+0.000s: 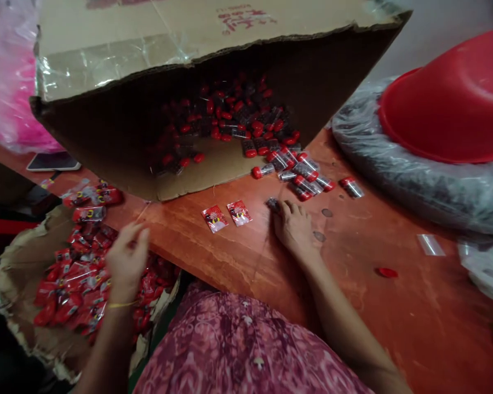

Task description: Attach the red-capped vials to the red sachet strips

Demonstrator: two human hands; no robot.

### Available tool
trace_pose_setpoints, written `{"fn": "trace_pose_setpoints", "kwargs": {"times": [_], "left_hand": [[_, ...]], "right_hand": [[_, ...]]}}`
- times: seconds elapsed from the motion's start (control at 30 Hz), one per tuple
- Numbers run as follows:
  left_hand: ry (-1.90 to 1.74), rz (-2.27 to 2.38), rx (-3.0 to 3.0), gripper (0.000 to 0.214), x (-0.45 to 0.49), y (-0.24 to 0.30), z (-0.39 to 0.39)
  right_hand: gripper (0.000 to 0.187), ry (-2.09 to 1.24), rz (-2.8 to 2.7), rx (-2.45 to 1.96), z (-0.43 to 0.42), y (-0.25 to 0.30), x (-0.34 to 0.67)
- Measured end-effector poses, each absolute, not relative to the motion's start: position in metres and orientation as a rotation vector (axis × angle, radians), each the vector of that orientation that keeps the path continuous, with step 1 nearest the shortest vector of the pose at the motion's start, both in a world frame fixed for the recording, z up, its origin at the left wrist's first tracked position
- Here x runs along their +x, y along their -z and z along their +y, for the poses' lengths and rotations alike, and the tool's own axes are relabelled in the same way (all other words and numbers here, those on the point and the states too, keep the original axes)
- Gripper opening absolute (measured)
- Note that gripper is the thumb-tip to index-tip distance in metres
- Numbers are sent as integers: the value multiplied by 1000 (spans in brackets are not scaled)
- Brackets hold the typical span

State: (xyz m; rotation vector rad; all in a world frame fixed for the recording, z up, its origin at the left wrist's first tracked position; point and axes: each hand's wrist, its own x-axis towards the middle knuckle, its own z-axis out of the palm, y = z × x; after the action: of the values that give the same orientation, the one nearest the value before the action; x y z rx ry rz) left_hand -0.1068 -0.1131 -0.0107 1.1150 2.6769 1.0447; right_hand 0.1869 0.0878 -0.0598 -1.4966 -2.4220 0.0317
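My left hand [126, 257] hovers over a paper-lined box [14, 306] of several red packets [76, 279] at the table's left edge, fingers curled; whether it holds anything is unclear. My right hand [294, 225] rests on the wooden table [394, 317], its fingers closed on a small red-capped vial [272, 204]. Two red packets [227, 215] lie flat on the table between my hands. More red-capped vials [306, 175] spill from a big cardboard box [181, 65] tipped on its side.
A red plastic basin [456, 104] sits upside down on a plastic-wrapped bundle [414, 175] at the right. A loose red cap [387, 272] and a small clear bag [430, 244] lie on the table. A phone [53, 161] and pink plastic [8, 82] are at left.
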Motion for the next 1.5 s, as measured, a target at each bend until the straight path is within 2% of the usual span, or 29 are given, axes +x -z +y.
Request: {"fn": "trace_pose_setpoints", "kwargs": {"times": [0.1,0.23,0.37,0.67,0.77,0.9,0.97,1.03,1.13,1.23,1.33,1.5], "left_hand": [[-1012,2323,1550,31,-53,27,-46],[-735,2129,1804,31,-2,40,13],[-628,2175,1817,26,8,49,22],[-767,2197,1811,24,-4,42,10],[-897,2219,1759,24,-8,29,6],[-1049,2126,1720,23,-3,12,-1],[-1131,2070,1651,23,1,8,-5],[-1258,2042,1470,29,4,7,-9],[-1366,1895,1045,42,5,8,-14],[-1237,1573,713,42,8,9,-17],[-1203,1344,481,42,14,8,-15],[-1329,1308,300,37,21,6,-7]], "right_hand": [[40,-31,-2376,-1460,70,59,191],[38,-36,-2315,-1367,55,56,197],[30,-141,-2274,-1246,47,51,198],[23,-422,-2197,-1084,40,38,167],[27,-641,-2059,-1135,40,34,154],[34,-1232,-1760,-1058,42,30,133],[33,-1417,-1596,-978,42,29,125],[32,-1459,-1491,-972,43,29,121],[33,-1385,-1443,-1025,44,29,124],[36,-1273,-1459,-1074,43,30,129],[31,-1212,-1503,-1070,38,34,128],[32,-1254,-1583,-1041,31,40,128]]}}
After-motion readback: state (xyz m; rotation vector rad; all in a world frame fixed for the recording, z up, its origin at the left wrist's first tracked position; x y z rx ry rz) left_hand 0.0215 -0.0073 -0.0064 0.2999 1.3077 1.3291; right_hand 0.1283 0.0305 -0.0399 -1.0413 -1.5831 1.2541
